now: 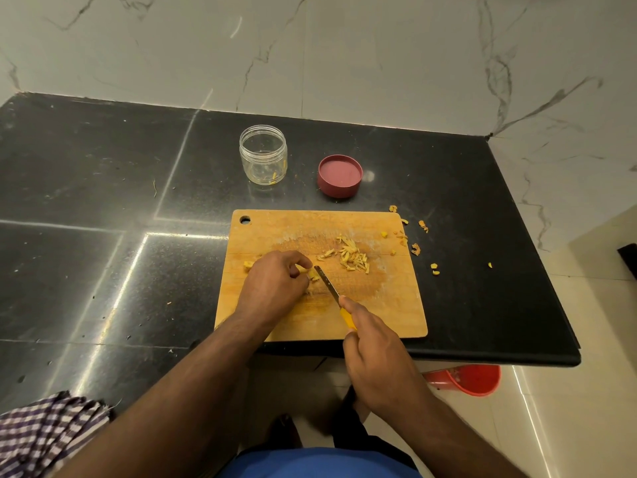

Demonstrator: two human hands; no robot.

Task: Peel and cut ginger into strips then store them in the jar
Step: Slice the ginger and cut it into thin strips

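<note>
Ginger piece [312,273] under left hand [275,288] fingertips, beside knife [327,284] blade.

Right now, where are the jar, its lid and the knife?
jar [263,155]: head view, on its clear side wall.
lid [339,174]: head view, on its pink top face.
knife [327,283]: head view, on the blade's middle.

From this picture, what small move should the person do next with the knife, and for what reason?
Probably press the knife down through the ginger piece that the left hand pinches on the cutting board. The right hand holds the handle with the blade against that uncut piece; a pile of strips lies beside it, and the jar is nearly empty.
</note>
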